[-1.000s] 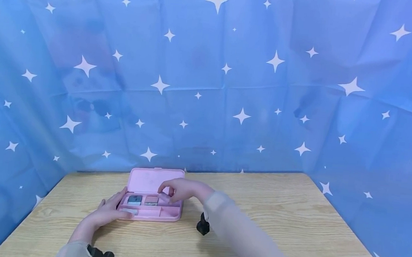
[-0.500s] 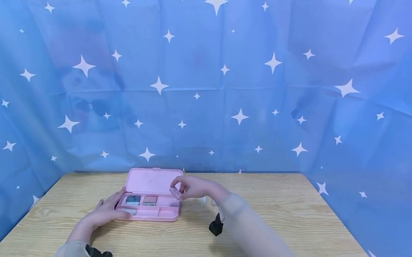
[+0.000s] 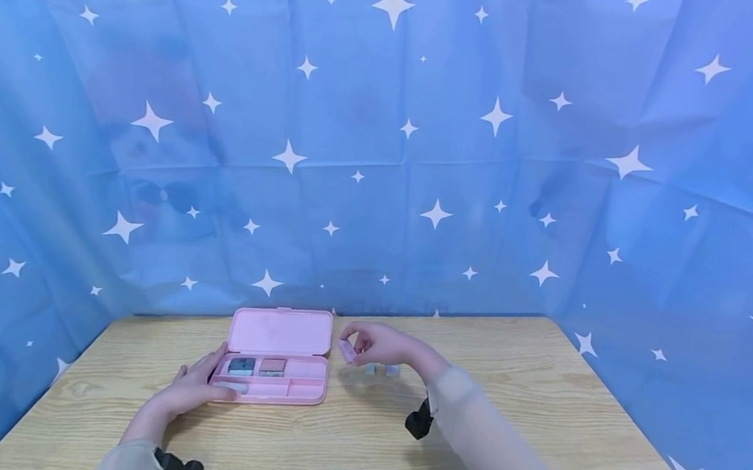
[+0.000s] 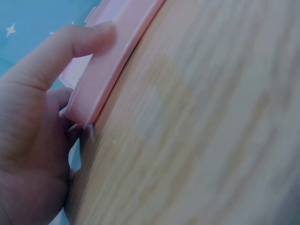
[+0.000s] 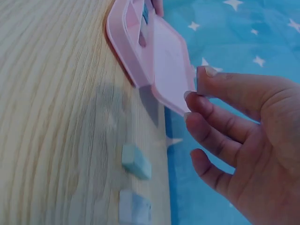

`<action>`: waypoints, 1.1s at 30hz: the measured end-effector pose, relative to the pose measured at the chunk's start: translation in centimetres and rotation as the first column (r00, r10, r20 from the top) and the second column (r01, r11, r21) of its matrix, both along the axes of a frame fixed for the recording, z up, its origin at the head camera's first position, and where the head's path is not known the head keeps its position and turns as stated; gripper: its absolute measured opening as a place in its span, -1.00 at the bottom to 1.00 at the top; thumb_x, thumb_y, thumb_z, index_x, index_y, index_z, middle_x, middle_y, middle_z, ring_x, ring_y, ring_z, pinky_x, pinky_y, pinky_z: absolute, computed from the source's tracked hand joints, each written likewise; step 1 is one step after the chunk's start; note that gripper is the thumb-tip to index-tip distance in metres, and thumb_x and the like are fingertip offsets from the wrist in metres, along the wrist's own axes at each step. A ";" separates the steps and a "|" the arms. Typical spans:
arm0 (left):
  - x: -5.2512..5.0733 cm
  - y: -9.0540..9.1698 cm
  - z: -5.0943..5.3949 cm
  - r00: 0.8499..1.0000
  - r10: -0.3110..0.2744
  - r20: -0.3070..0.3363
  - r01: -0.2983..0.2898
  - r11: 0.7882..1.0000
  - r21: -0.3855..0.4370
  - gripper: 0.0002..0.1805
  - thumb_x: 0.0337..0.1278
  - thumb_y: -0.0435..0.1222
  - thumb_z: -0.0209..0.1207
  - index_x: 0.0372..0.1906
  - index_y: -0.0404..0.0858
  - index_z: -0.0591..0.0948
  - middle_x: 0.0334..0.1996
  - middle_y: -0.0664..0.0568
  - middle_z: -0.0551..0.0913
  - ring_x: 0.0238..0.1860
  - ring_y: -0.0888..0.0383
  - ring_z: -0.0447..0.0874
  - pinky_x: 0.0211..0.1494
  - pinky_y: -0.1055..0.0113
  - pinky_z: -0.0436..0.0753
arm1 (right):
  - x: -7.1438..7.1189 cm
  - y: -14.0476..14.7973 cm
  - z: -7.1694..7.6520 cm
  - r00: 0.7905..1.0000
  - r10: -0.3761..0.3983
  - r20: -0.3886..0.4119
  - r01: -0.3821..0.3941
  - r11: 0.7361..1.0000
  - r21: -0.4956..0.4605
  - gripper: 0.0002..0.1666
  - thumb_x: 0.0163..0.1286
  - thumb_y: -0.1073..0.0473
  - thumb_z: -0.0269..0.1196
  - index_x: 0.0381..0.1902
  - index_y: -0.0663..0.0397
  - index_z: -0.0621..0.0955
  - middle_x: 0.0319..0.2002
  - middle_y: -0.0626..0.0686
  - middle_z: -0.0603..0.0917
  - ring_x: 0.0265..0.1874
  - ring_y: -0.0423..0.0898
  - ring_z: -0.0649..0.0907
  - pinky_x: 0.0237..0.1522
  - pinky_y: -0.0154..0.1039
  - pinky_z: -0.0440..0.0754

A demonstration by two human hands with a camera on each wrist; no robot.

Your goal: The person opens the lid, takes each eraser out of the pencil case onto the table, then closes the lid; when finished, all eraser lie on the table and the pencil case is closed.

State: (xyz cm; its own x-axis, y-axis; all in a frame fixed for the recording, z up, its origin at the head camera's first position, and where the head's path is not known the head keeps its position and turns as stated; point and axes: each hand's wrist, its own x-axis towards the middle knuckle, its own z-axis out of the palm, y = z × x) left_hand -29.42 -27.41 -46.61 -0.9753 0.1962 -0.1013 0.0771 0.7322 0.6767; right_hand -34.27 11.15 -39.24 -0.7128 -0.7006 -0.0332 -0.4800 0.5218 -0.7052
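A pink case (image 3: 281, 331) lies with its lid raised at the back left of the table; a dark block (image 3: 242, 366), a pinkish block (image 3: 273, 367) and a pale piece are inside it. The left hand (image 3: 188, 392) grips the case's left end, its thumb (image 4: 96, 38) on the front wall in the left wrist view. Just right of the case, the right hand (image 3: 382, 344) pinches a small purple block (image 3: 347, 351) above the table. In the right wrist view a mint block (image 5: 136, 161) and a whitish block (image 5: 134, 207) stand on the table below the right hand (image 5: 243, 136).
The wooden table (image 3: 304, 452) ends at a blue curtain (image 3: 348, 247) with white stars, behind it and on both sides. Black wrist devices hang under both sleeves, one near the table's front left (image 3: 178, 469), one below the right sleeve (image 3: 420, 420).
The right hand has lifted the purple block out of the case and carried it rightward past the case's edge. Two small blocks beneath that arm have come into view. The left hand keeps its place.
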 end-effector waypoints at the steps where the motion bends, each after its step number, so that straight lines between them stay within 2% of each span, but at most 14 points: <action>1: 0.0 0.0 0.0 1.000 -0.001 -0.001 0.001 1.000 -0.001 0.26 -0.12 0.06 0.38 0.53 -0.32 -0.14 0.47 -0.42 -0.07 0.45 -0.39 -0.24 0.36 -0.32 -0.45 | 0.0 0.3 -0.1 1.000 -0.011 -0.002 0.011 1.000 -0.005 -0.53 0.31 0.27 0.29 0.17 0.04 0.50 -0.29 -0.03 0.61 -0.31 -0.14 0.59 -0.22 -0.22 0.58; 9: 0.0 -0.2 -0.1 1.000 -0.007 -0.010 0.007 1.000 -0.007 0.26 -0.11 0.06 0.38 0.53 -0.32 -0.15 0.47 -0.43 -0.08 0.45 -0.40 -0.24 0.36 -0.32 -0.44 | 0.1 2.9 -0.9 0.995 -0.100 -0.002 0.100 0.994 -0.053 -0.51 0.27 0.25 0.34 0.15 0.05 0.50 -0.32 -0.02 0.59 -0.35 -0.12 0.57 -0.25 -0.20 0.57; 13: 0.0 -0.2 0.0 1.000 -0.007 -0.004 0.007 1.000 -0.006 0.26 -0.11 0.06 0.37 0.53 -0.32 -0.15 0.47 -0.43 -0.08 0.45 -0.40 -0.25 0.36 -0.33 -0.44 | 0.2 4.0 -1.1 0.993 -0.121 -0.013 0.119 0.989 -0.089 -0.54 0.27 0.26 0.33 0.13 0.10 0.51 -0.38 0.00 0.59 -0.44 -0.13 0.53 -0.36 -0.23 0.54; 17: 0.2 -0.2 0.1 1.000 -0.005 0.001 0.005 1.000 -0.002 0.26 -0.10 0.06 0.37 0.53 -0.32 -0.15 0.47 -0.43 -0.08 0.45 -0.39 -0.25 0.36 -0.32 -0.44 | 0.2 5.1 -1.5 0.989 -0.143 -0.029 0.139 0.984 -0.108 -0.56 0.26 0.29 0.33 0.10 0.14 0.52 -0.40 -0.01 0.58 -0.45 -0.14 0.52 -0.37 -0.24 0.52; 22: 0.2 -0.1 0.1 1.000 -0.007 0.004 0.007 1.000 0.006 0.25 -0.10 0.05 0.37 0.53 -0.32 -0.15 0.47 -0.42 -0.08 0.45 -0.39 -0.24 0.36 -0.33 -0.44 | 0.2 6.4 -2.1 0.982 -0.183 -0.045 0.177 0.978 -0.108 -0.54 0.22 0.29 0.36 0.08 0.16 0.52 -0.41 -0.03 0.58 -0.40 -0.14 0.55 -0.32 -0.23 0.54; 33: 0.2 0.0 0.0 1.000 -0.004 0.000 0.004 1.000 0.002 0.26 -0.11 0.05 0.38 0.53 -0.34 -0.15 0.47 -0.43 -0.09 0.45 -0.40 -0.27 0.36 -0.31 -0.46 | 0.3 8.9 -3.1 0.972 -0.228 -0.053 0.223 0.971 -0.086 -0.55 0.21 0.25 0.37 0.05 0.19 0.53 -0.43 -0.01 0.59 -0.44 -0.13 0.55 -0.34 -0.22 0.55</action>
